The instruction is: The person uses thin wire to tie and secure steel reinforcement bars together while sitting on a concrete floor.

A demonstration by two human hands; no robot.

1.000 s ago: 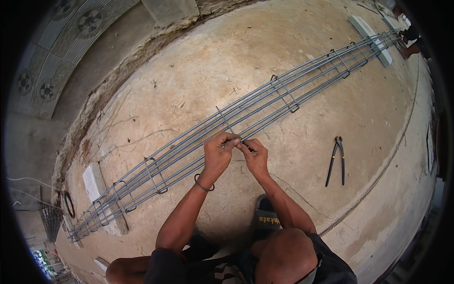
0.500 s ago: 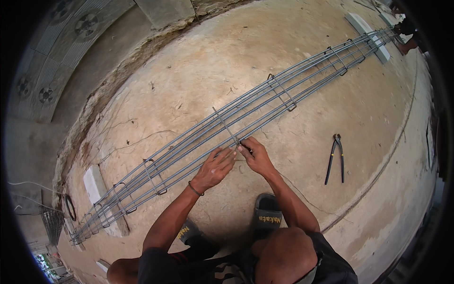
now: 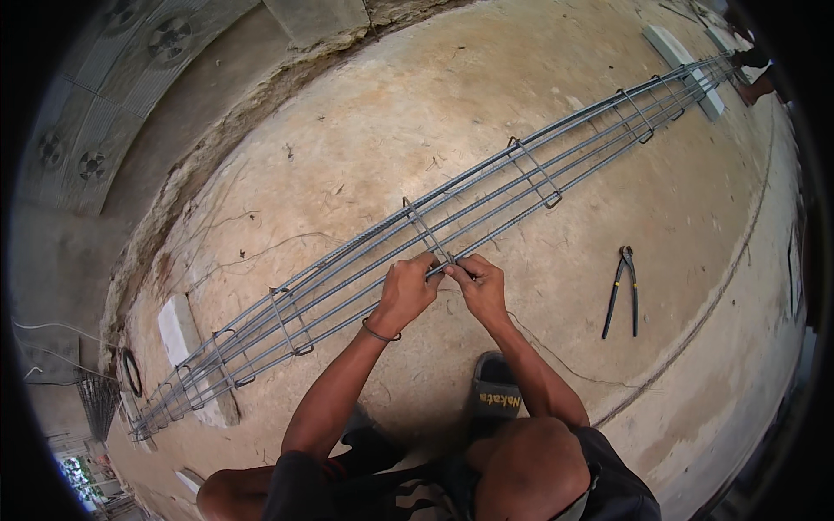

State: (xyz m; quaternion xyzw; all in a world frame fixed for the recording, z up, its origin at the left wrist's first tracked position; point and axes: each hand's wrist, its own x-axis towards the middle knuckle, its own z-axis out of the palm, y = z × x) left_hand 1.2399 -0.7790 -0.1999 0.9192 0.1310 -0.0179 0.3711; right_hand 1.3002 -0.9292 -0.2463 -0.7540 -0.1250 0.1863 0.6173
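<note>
A long cage of grey ribbed steel bars (image 3: 486,187) runs diagonally from lower left to upper right across the floor. Bent square stirrups (image 3: 533,167) ring the bars at intervals. At the nearest stirrup (image 3: 423,227), both hands meet on its near lower corner. My left hand (image 3: 407,290) is closed with its fingers around the near bar beside that corner. My right hand (image 3: 481,286) is pinched at the same joint, thumb and fingers together; what lies between them is too small to make out. Black-handled pincers (image 3: 622,291) with yellow bands lie apart on the floor to the right.
Pale blocks prop the cage at the lower left (image 3: 179,333) and upper right (image 3: 681,68). A thin wire (image 3: 556,360) lies right of my feet. Another person's hand (image 3: 757,87) is at the cage's far end. Patterned vent blocks (image 3: 169,39) stand upper left.
My left hand has turned from lying nearly flat to gripping the near bar. The nearest stirrup's far end now meets the far bars. My view has shifted slightly left.
</note>
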